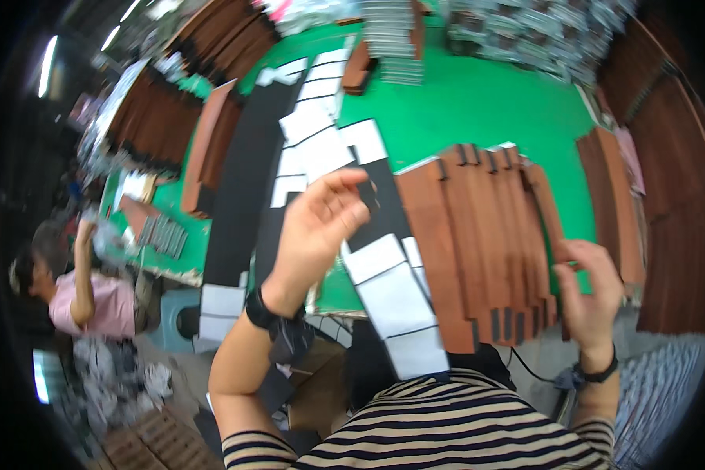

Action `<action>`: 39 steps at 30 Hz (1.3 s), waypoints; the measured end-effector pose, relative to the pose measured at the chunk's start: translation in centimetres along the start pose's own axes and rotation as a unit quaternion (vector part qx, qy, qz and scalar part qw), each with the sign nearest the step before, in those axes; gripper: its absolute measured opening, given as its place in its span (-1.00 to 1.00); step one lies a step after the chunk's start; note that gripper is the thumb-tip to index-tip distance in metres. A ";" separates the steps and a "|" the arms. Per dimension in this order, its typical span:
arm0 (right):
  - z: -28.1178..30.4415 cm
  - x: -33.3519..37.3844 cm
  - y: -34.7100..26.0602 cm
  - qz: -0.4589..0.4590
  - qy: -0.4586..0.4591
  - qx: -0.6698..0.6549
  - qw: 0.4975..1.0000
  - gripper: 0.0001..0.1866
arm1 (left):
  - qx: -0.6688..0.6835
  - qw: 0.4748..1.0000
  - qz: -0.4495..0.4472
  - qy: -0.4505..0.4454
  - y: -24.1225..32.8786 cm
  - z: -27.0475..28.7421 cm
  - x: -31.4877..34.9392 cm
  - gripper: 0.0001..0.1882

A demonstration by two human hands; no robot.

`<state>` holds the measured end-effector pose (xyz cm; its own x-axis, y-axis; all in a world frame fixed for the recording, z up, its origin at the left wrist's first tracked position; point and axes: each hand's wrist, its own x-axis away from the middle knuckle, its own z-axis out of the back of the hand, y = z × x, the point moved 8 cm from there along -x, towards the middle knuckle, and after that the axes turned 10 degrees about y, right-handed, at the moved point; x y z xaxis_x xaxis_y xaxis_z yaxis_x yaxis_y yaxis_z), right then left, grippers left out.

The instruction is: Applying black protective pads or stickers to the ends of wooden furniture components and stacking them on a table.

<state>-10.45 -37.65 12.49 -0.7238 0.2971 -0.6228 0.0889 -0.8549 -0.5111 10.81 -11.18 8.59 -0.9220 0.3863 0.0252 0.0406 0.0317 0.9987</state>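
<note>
Strips (489, 243) lie overlapped, reddish-brown with dark-tipped ends.

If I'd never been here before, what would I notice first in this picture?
Probably the bright green table that spreads across the middle and top. Next, the row of brown pieces lying side by side at its near edge, right of centre, with the right hand at their right end. Left of them, black strips with white patches stand out, with the left hand in front of some.
</note>
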 end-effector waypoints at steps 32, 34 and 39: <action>4.8 1.7 8.4 -0.147 0.140 -0.082 0.976 -0.79 | -0.443 0.710 -0.430 -0.338 -6.0 -27.4 6.0 -0.55; 3.3 1.1 10.0 -0.180 0.122 -0.130 0.967 -0.78 | -0.434 0.718 -0.420 -0.346 -6.9 -28.0 5.4 -0.54; 0.4 -1.0 12.6 -0.229 0.075 -0.116 0.964 -0.78 | -0.409 0.733 -0.429 -0.334 -6.7 -29.5 4.5 -0.50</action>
<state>-8.90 -48.84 6.92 -0.6186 0.6929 -0.3704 -0.0530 -0.5072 -0.8602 -4.99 -36.80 3.35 -0.0681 0.9213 -0.3830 -0.9397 0.0697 0.3347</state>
